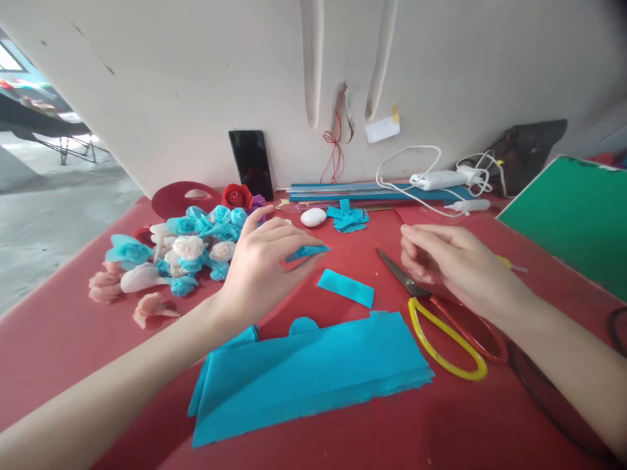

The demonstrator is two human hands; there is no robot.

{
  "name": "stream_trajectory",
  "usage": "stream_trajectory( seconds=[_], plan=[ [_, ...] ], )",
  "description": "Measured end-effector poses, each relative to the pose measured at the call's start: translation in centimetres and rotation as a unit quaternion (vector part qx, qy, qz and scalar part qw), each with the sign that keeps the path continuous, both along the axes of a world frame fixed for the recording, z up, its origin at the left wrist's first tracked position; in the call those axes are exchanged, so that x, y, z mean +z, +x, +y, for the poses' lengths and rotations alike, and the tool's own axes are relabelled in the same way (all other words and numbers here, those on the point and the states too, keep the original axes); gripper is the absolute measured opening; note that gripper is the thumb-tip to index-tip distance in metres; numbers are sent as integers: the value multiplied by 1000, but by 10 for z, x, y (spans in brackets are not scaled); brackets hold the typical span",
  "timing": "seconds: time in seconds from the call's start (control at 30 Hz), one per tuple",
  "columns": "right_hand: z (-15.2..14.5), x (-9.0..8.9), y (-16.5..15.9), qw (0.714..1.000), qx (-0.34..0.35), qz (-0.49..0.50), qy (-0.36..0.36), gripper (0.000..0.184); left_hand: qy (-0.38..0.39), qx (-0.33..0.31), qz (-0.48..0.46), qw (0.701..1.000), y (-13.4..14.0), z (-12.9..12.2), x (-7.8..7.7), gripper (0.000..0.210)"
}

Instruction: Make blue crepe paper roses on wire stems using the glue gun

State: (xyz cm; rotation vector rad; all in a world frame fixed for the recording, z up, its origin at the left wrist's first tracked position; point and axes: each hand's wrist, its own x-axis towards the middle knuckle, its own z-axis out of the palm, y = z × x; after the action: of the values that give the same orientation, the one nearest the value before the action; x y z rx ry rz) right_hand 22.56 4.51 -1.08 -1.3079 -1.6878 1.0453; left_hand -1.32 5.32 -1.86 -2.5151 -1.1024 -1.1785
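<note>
My left hand (269, 258) pinches a small folded strip of blue paper (307, 252) between thumb and fingers, above the red tabletop. My right hand (441, 258) is closed, its thumb against the curled fingers; whatever it may hold is hidden. Just below it lie scissors (448, 343) with one yellow and one red handle, blades pointing away to the left. Between the hands a flat blue paper rectangle (345, 288) rests on the table. Closer to me is a stack of large blue paper sheets (308, 375), with rounded blue pieces showing at its far edge.
Blue, white and pink paper flowers (189, 248) crowd the left side, near a red rose (237, 196). A phone (251, 163) leans on the wall. Blue strips (347, 217), a white oval object (313, 217), a white-corded power strip (438, 179) and a green board (568, 219) stand around.
</note>
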Motion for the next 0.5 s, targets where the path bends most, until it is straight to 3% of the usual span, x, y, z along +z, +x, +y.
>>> stream_trajectory(
  seconds=[0.1,0.23,0.37,0.5],
  plan=[
    [2,-2,1,997,33,54,-39,30,0,-3,-2,1000,0,1,-1,11],
    [5,-5,1,996,38,75,-40,30,3,-5,-4,1000,0,1,-2,12],
    [4,-5,1,999,24,40,7,34,5,-6,-2,1000,0,0,-3,14],
    [0,-2,-1,996,8,-26,82,25,-4,-8,12,1000,-1,-1,0,9]
  ],
)
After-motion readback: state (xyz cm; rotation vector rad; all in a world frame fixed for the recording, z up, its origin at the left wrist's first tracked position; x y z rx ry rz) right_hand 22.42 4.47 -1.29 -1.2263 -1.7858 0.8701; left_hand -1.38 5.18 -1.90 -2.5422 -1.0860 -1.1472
